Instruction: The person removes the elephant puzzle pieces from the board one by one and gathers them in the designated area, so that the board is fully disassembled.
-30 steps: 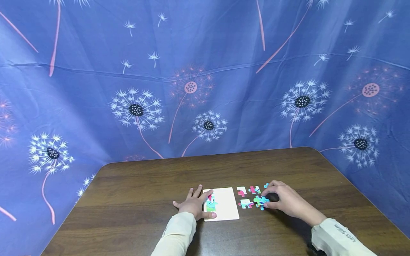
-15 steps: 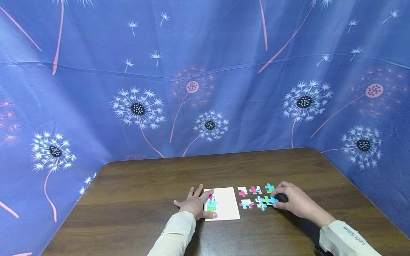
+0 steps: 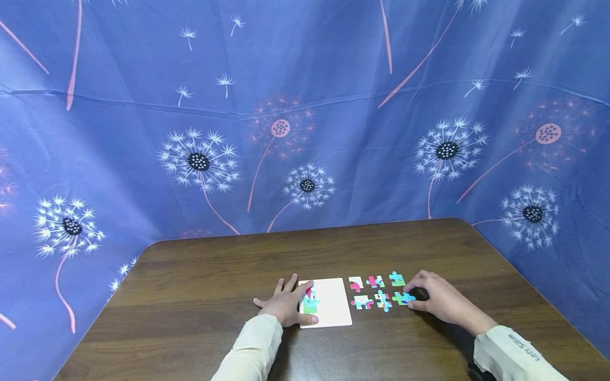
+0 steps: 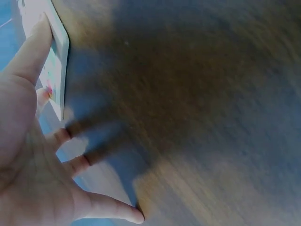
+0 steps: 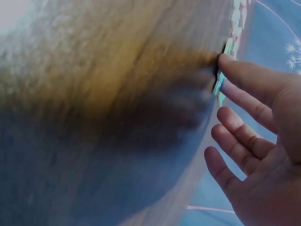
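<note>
My left hand (image 3: 285, 306) lies spread at the left edge of a white puzzle board (image 3: 333, 304), its index finger and thumb resting on the board. A coloured picture section (image 3: 311, 302) in red, blue and green sits at the board's left side. To the right, my right hand (image 3: 440, 299) pinches a blue-green jigsaw piece (image 3: 403, 298) between thumb and index finger, flat on the table. In the right wrist view the fingertips meet this piece's edge (image 5: 219, 84), while the other fingers are loosely bent.
Several other jigsaw pieces lie in two rows between board and right hand, among them a red-white piece (image 3: 356, 284), a white-blue one (image 3: 362, 302), a multicoloured one (image 3: 383, 300) and a blue-green one (image 3: 396, 279). Behind the brown wooden table (image 3: 214, 286) hangs a blue dandelion-print cloth (image 3: 238, 132).
My right hand has slid the blue-green piece to the right, away from the multicoloured piece it overlapped. The upper right piece has come into full view. My left hand stays on the board.
</note>
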A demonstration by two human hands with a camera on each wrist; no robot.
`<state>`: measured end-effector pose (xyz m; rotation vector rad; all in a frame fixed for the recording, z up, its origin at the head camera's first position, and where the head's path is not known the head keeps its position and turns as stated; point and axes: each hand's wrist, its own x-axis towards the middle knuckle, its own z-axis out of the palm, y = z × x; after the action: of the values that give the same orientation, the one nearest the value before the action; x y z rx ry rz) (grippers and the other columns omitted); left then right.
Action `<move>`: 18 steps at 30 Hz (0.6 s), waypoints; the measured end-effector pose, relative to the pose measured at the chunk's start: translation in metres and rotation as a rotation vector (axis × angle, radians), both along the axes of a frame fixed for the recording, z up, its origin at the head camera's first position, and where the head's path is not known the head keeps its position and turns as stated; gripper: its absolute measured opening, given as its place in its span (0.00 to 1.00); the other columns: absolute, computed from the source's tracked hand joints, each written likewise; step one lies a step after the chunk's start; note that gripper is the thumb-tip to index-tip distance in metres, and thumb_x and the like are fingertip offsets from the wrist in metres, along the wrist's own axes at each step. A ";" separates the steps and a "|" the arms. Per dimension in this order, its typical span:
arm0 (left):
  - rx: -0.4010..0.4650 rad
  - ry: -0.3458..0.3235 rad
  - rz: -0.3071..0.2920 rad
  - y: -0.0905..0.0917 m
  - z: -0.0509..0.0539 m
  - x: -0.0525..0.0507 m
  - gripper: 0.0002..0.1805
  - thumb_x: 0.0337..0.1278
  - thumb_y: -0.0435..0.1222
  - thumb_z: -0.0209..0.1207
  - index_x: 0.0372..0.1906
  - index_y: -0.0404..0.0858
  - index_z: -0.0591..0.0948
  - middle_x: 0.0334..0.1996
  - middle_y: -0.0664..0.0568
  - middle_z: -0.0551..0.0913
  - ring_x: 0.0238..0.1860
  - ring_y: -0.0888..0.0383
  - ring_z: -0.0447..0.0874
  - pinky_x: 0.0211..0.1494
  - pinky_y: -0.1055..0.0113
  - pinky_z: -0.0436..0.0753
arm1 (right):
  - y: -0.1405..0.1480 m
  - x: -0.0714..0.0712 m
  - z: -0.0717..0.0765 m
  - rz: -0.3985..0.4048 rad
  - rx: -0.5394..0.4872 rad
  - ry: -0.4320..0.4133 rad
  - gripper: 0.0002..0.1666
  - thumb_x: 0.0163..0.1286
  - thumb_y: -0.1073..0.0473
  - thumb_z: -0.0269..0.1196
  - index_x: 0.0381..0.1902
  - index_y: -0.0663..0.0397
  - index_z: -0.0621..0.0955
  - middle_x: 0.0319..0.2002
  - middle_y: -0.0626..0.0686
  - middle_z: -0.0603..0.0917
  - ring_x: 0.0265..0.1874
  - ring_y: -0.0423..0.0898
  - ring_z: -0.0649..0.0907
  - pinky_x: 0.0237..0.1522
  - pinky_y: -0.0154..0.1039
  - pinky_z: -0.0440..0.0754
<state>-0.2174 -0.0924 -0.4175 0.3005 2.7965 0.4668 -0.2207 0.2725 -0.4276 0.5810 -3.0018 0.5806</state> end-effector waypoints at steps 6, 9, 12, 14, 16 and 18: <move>0.037 -0.016 -0.005 -0.001 0.003 -0.001 0.46 0.54 0.56 0.72 0.77 0.53 0.66 0.80 0.45 0.55 0.79 0.36 0.49 0.53 0.11 0.52 | 0.001 -0.001 0.000 -0.002 0.000 -0.016 0.15 0.57 0.55 0.78 0.42 0.50 0.88 0.42 0.47 0.80 0.45 0.55 0.82 0.46 0.58 0.81; 0.064 -0.027 -0.007 -0.002 0.004 -0.001 0.47 0.54 0.55 0.72 0.77 0.53 0.66 0.80 0.45 0.54 0.79 0.35 0.47 0.53 0.10 0.50 | 0.002 -0.001 0.000 -0.009 -0.005 -0.016 0.15 0.57 0.55 0.78 0.42 0.49 0.88 0.41 0.46 0.80 0.45 0.54 0.82 0.47 0.57 0.81; 0.071 -0.033 -0.008 -0.003 0.004 -0.002 0.47 0.54 0.55 0.72 0.77 0.52 0.66 0.80 0.45 0.55 0.79 0.35 0.47 0.52 0.10 0.50 | 0.002 0.000 -0.002 0.002 -0.007 -0.009 0.16 0.57 0.56 0.78 0.42 0.50 0.88 0.41 0.46 0.80 0.44 0.54 0.82 0.46 0.57 0.81; 0.067 -0.031 -0.010 -0.003 0.003 -0.002 0.47 0.54 0.55 0.72 0.77 0.52 0.66 0.80 0.45 0.55 0.79 0.35 0.48 0.52 0.10 0.50 | 0.002 0.000 -0.002 0.004 -0.010 -0.010 0.16 0.57 0.56 0.78 0.43 0.50 0.88 0.41 0.45 0.80 0.44 0.54 0.82 0.46 0.57 0.81; 0.064 -0.031 -0.010 -0.003 0.003 -0.002 0.47 0.54 0.56 0.72 0.77 0.52 0.66 0.80 0.45 0.55 0.79 0.35 0.48 0.53 0.10 0.50 | 0.003 0.000 -0.002 0.000 -0.012 -0.014 0.16 0.57 0.56 0.78 0.43 0.49 0.88 0.42 0.45 0.80 0.45 0.53 0.82 0.46 0.57 0.81; 0.061 -0.036 -0.013 -0.002 0.004 -0.003 0.47 0.54 0.56 0.72 0.77 0.53 0.66 0.80 0.45 0.54 0.79 0.35 0.47 0.53 0.10 0.50 | 0.003 0.000 -0.002 0.005 -0.013 -0.013 0.16 0.57 0.56 0.78 0.42 0.50 0.88 0.42 0.45 0.80 0.44 0.54 0.82 0.46 0.57 0.81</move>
<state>-0.2199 -0.0948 -0.4136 0.3194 2.7473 0.5492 -0.2208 0.2759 -0.4294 0.5859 -3.0073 0.6062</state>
